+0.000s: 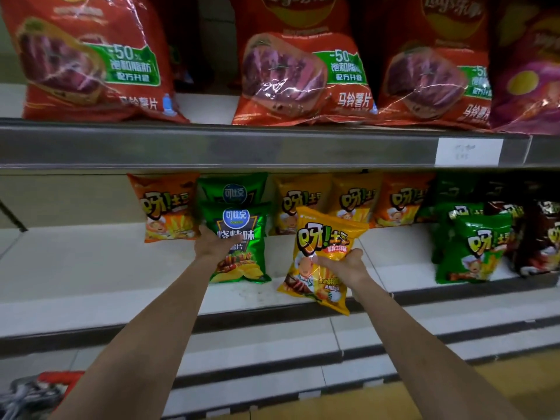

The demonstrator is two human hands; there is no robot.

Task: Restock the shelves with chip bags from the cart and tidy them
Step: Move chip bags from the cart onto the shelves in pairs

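Observation:
My left hand [216, 242] grips the left edge of a green chip bag [242, 237] that stands upright on the white middle shelf [91, 268]. My right hand [344, 263] holds a yellow chip bag [321, 237] tilted over the shelf's front edge. Behind them stand an orange bag [166, 207], another green bag [231, 190] and more yellow and orange bags [354, 198] in a row at the back.
Large red chip bags [300, 65] fill the upper shelf, whose metal edge [212, 147] carries a white label [468, 151]. Green [472, 247] and dark brown bags [539, 237] crowd the right. A red-handled cart [39, 392] shows at bottom left.

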